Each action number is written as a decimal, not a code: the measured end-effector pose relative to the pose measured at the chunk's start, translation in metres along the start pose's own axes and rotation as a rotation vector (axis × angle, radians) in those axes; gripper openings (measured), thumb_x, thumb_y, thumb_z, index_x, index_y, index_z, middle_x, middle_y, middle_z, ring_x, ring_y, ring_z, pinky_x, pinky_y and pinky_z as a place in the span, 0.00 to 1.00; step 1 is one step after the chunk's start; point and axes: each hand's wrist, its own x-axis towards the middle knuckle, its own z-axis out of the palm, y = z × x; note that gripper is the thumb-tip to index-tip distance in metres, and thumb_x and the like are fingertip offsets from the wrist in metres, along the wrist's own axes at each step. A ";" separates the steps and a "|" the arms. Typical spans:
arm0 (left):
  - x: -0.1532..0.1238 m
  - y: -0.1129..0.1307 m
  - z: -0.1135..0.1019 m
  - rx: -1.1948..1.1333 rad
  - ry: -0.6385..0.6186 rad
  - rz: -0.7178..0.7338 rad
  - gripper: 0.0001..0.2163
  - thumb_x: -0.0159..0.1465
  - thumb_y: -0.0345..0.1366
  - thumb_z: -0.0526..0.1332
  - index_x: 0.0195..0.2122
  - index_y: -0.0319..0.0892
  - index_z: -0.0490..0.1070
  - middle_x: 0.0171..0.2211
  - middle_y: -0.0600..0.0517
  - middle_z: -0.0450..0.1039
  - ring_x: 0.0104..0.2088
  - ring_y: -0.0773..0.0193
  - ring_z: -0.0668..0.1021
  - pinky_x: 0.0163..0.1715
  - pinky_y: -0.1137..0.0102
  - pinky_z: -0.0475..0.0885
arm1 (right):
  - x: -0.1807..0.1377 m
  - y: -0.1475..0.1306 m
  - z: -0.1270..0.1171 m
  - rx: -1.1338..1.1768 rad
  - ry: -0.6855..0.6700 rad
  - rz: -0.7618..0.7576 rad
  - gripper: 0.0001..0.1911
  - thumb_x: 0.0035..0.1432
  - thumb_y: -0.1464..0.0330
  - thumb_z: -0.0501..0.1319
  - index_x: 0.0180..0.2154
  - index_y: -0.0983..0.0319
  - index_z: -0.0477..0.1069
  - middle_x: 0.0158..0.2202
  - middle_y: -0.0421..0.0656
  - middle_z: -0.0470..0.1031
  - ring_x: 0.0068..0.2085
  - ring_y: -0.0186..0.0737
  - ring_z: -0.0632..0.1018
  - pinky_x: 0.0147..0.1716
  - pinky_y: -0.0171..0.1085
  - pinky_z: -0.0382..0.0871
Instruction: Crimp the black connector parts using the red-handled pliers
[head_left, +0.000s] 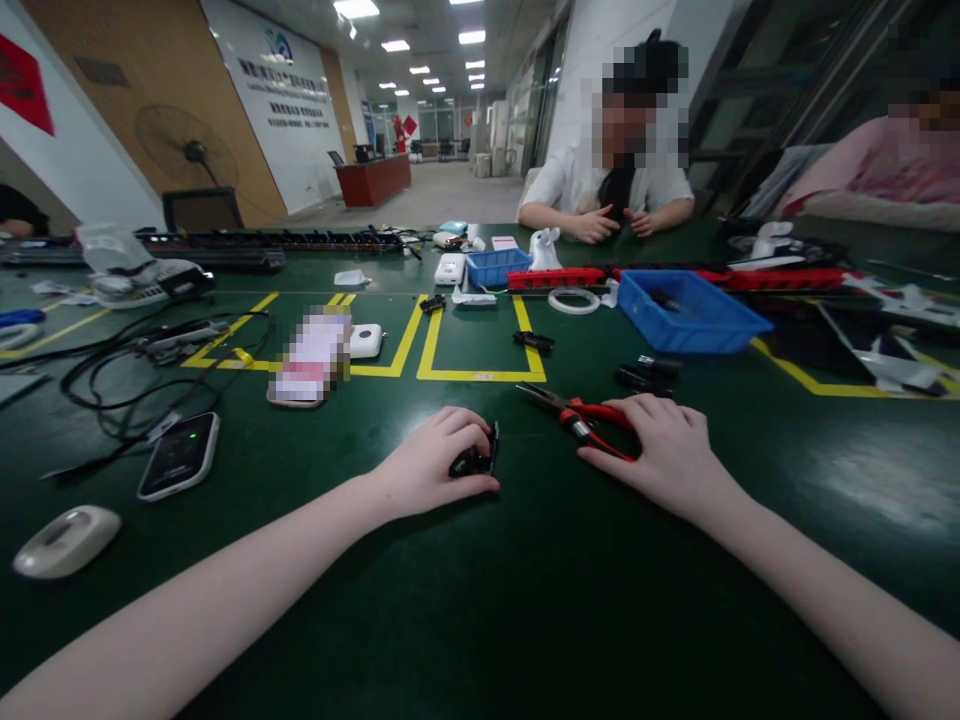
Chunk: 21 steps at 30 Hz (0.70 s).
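My left hand [439, 462] is closed around a small black part [472, 461], its fingers over the top and the thumb along the near side. What kind of part it is I cannot make out. To the right, my right hand [652, 450] grips a pair of red-handled needle-nose pliers [574, 412] by the handles. The pliers' jaws point left and away from me, and the handles are spread apart. Just beyond the pliers lie black cylindrical pieces [646, 374]. Another small black part [534, 341] rests on the yellow tape farther off.
A blue bin [686, 312] stands at the back right, with a smaller blue bin [496, 267] left of it. A phone [313, 355], a black-screened device [180, 455], cables [97, 400] and a white oval object [67, 541] lie to the left. A person [611, 185] sits across the table.
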 end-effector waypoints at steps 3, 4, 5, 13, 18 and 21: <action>0.000 -0.001 0.001 -0.011 -0.007 0.007 0.11 0.65 0.44 0.65 0.42 0.44 0.69 0.54 0.46 0.70 0.57 0.51 0.70 0.55 0.53 0.69 | -0.004 0.001 -0.005 0.018 -0.003 -0.009 0.33 0.57 0.41 0.56 0.47 0.62 0.72 0.46 0.53 0.75 0.49 0.59 0.75 0.45 0.54 0.65; 0.000 -0.002 0.001 -0.011 -0.007 0.008 0.11 0.65 0.44 0.65 0.42 0.44 0.69 0.54 0.46 0.70 0.57 0.51 0.70 0.55 0.53 0.69 | -0.005 0.001 -0.007 0.021 -0.001 -0.017 0.32 0.57 0.42 0.56 0.47 0.62 0.72 0.45 0.53 0.75 0.48 0.59 0.75 0.44 0.53 0.65; 0.000 -0.002 0.001 -0.012 -0.005 0.009 0.11 0.65 0.44 0.65 0.42 0.44 0.69 0.54 0.46 0.70 0.57 0.51 0.70 0.55 0.53 0.69 | -0.005 0.002 -0.008 0.024 0.002 -0.026 0.32 0.58 0.42 0.56 0.46 0.63 0.72 0.45 0.53 0.76 0.47 0.59 0.76 0.43 0.53 0.66; 0.001 -0.002 0.000 -0.010 -0.001 0.003 0.11 0.66 0.44 0.64 0.42 0.43 0.69 0.53 0.46 0.71 0.56 0.51 0.71 0.56 0.54 0.69 | -0.005 -0.002 -0.012 0.044 0.031 -0.061 0.31 0.56 0.43 0.58 0.46 0.62 0.73 0.41 0.53 0.79 0.39 0.57 0.79 0.35 0.50 0.70; 0.000 0.000 -0.001 -0.022 -0.016 -0.021 0.11 0.66 0.44 0.64 0.42 0.43 0.69 0.54 0.46 0.70 0.57 0.51 0.70 0.56 0.53 0.68 | -0.009 -0.006 -0.015 0.030 0.026 -0.103 0.34 0.53 0.42 0.60 0.48 0.62 0.72 0.42 0.52 0.80 0.37 0.55 0.79 0.33 0.48 0.71; 0.000 0.000 -0.001 -0.026 -0.020 -0.023 0.11 0.66 0.45 0.64 0.42 0.44 0.69 0.54 0.46 0.70 0.57 0.51 0.70 0.56 0.53 0.67 | -0.011 -0.007 -0.016 0.037 0.045 -0.127 0.32 0.55 0.44 0.61 0.49 0.61 0.72 0.42 0.51 0.80 0.37 0.55 0.80 0.33 0.48 0.71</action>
